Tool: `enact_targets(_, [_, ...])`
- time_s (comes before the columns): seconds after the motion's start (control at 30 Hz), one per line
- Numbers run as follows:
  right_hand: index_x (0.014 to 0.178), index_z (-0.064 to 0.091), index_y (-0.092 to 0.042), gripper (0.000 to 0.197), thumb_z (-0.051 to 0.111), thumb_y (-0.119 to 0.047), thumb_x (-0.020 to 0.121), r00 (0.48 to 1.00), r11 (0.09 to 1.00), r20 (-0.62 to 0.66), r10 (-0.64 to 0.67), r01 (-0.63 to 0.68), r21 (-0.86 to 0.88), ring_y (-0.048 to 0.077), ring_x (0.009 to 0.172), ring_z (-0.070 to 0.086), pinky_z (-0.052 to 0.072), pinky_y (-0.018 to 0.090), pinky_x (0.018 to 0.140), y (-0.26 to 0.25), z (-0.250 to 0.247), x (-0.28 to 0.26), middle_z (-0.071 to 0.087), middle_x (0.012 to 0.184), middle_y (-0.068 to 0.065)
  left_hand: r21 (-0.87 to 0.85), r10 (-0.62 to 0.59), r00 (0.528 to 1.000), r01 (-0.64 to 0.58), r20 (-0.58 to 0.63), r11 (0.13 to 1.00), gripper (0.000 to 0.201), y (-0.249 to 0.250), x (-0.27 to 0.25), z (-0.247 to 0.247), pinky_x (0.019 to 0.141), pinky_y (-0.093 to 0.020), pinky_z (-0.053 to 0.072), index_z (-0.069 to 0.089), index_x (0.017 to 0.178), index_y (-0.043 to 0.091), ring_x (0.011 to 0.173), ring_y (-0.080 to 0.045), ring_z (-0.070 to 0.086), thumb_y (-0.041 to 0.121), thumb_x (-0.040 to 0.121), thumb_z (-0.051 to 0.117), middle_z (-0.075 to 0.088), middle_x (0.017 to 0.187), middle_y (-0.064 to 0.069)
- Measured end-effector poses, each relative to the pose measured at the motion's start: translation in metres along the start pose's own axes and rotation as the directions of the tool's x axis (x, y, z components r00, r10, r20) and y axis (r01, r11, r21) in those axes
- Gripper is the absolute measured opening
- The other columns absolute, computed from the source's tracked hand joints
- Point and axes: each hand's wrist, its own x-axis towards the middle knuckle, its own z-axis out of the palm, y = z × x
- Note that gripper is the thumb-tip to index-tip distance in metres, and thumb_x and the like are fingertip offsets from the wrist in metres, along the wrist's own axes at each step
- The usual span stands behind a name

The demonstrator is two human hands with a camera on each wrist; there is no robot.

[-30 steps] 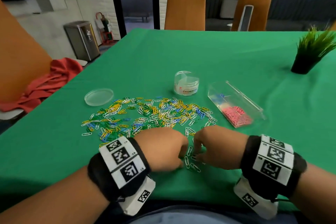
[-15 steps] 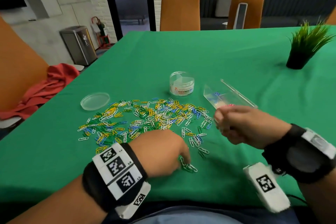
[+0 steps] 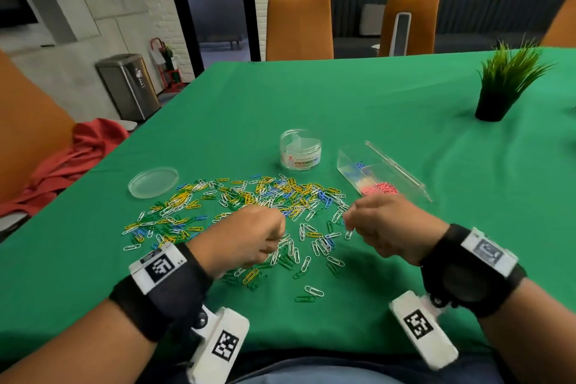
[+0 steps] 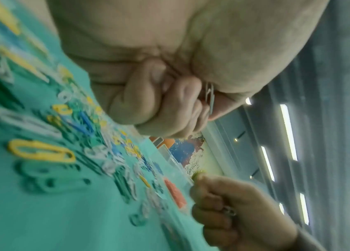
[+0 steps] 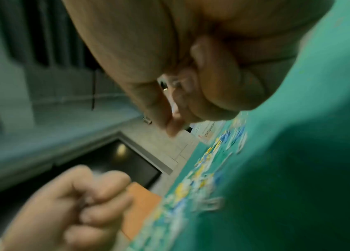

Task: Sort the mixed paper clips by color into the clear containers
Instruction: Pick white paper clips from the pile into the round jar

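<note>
Mixed yellow, green, blue and white paper clips (image 3: 249, 196) lie scattered on the green tablecloth, with a looser patch of white and green ones (image 3: 311, 252) between my hands. My left hand (image 3: 249, 237) is curled into a fist just above them and pinches a pale clip (image 4: 210, 96) between thumb and fingers. My right hand (image 3: 383, 227) is also curled, and a white clip (image 3: 348, 234) hangs from its fingertips. A clear rectangular box (image 3: 402, 178) beyond the right hand holds pink clips (image 3: 378, 188) and a few blue ones. A clear round jar (image 3: 300, 150) stands behind the pile.
A clear round lid (image 3: 152, 181) lies at the pile's far left. A potted grass plant (image 3: 501, 87) stands at the far right of the table. Orange chairs (image 3: 299, 28) line the far edge. Red cloth (image 3: 71, 162) lies on a seat to the left.
My right hand has come back from beside the rectangular box toward the loose clips. My left hand has lifted off the tablecloth and turned into a fist with clips in it.
</note>
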Motion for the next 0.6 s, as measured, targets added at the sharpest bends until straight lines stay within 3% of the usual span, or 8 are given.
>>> enact_targets(0.03, [0.066,0.062,-0.018,0.025,0.064,-0.026,0.090,0.999,0.954,0.009,-0.049,0.050,-0.296,0.008,0.041,0.037,0.029,0.018,0.042,-0.002,0.000,0.000,0.045,0.051,-0.009,-0.132,-0.043,0.999,0.040,-0.017,0.990,0.029,0.001,-0.002,0.000,0.044,-0.022,0.019,0.042,0.071,0.018,0.048,-0.013,0.026,0.025,0.099,0.037,0.034,0.064,0.001])
enact_targets(0.07, [0.071,0.065,-0.020,0.021,0.069,-0.033,0.087,0.995,0.835,0.044,-0.093,0.102,-0.541,0.004,0.045,0.043,0.035,0.020,0.047,-0.004,0.001,0.000,0.051,0.054,-0.011,-0.298,-0.093,0.995,0.098,0.031,0.950,0.030,0.003,-0.003,0.001,0.042,-0.021,0.018,0.045,0.074,0.016,0.045,-0.012,0.023,0.026,0.102,0.043,0.034,0.061,0.002])
enact_targets(0.13, [0.082,0.071,-0.024,0.018,0.074,-0.042,0.080,0.987,0.651,0.123,-0.099,0.158,-0.742,0.002,0.058,0.052,0.038,0.020,0.054,-0.010,0.006,-0.001,0.060,0.064,-0.011,-0.371,-0.100,0.992,0.123,0.080,0.920,0.025,0.007,0.000,0.007,0.040,-0.019,0.025,0.051,0.086,0.013,0.042,-0.011,0.030,0.033,0.102,0.052,0.041,0.057,0.004])
enact_targets(0.23, [0.093,0.074,-0.024,0.018,0.074,-0.036,0.080,0.978,0.519,0.201,-0.053,0.199,-0.831,0.007,0.066,0.055,0.037,0.018,0.052,-0.014,0.019,-0.002,0.063,0.075,-0.008,-0.212,-0.026,0.995,0.045,0.094,0.976,0.013,0.012,0.005,0.015,0.048,-0.023,0.033,0.055,0.097,0.016,0.048,-0.013,0.038,0.029,0.100,0.057,0.047,0.057,0.009])
enact_targets(0.3, [0.096,0.073,-0.022,0.015,0.068,-0.028,0.083,0.974,0.448,0.222,-0.048,0.220,-0.866,0.013,0.073,0.057,0.037,0.016,0.053,-0.015,0.024,-0.001,0.066,0.084,-0.005,0.062,0.046,0.991,-0.054,0.122,0.997,0.008,0.015,0.006,0.019,0.056,-0.024,0.035,0.063,0.102,0.027,0.052,-0.007,0.041,0.032,0.096,0.061,0.048,0.059,0.011])
enact_targets(0.4, [0.093,0.072,-0.019,0.014,0.063,-0.023,0.083,0.971,0.438,0.238,-0.036,0.229,-0.869,0.016,0.076,0.060,0.041,0.021,0.057,-0.015,0.024,0.002,0.068,0.088,-0.002,0.475,0.069,0.978,-0.157,0.197,0.866,0.020,0.026,0.004,0.023,0.064,-0.023,0.036,0.066,0.109,0.040,0.064,0.000,0.046,0.044,0.090,0.065,0.045,0.066,0.015])
enact_targets(0.5, [0.083,0.068,-0.024,0.005,0.063,-0.024,0.080,0.969,0.448,0.248,0.003,0.220,-0.867,0.011,0.066,0.055,0.041,0.020,0.056,-0.016,0.021,0.005,0.066,0.080,-0.005,0.579,0.091,0.974,-0.197,0.207,0.791,0.022,0.035,0.006,0.028,0.073,-0.029,0.048,0.066,0.109,0.039,0.084,-0.014,0.058,0.045,0.088,0.067,0.049,0.071,0.013])
enact_targets(0.6, [0.082,0.066,-0.025,0.007,0.063,-0.030,0.079,0.980,0.407,0.185,-0.076,0.200,-0.891,0.011,0.065,0.055,0.043,0.022,0.055,-0.027,0.007,0.012,0.065,0.077,-0.005,0.610,0.157,0.970,-0.238,0.185,0.756,0.014,0.035,0.008,0.032,0.075,-0.031,0.052,0.066,0.102,0.029,0.088,-0.020,0.062,0.033,0.089,0.061,0.065,0.086,0.005])
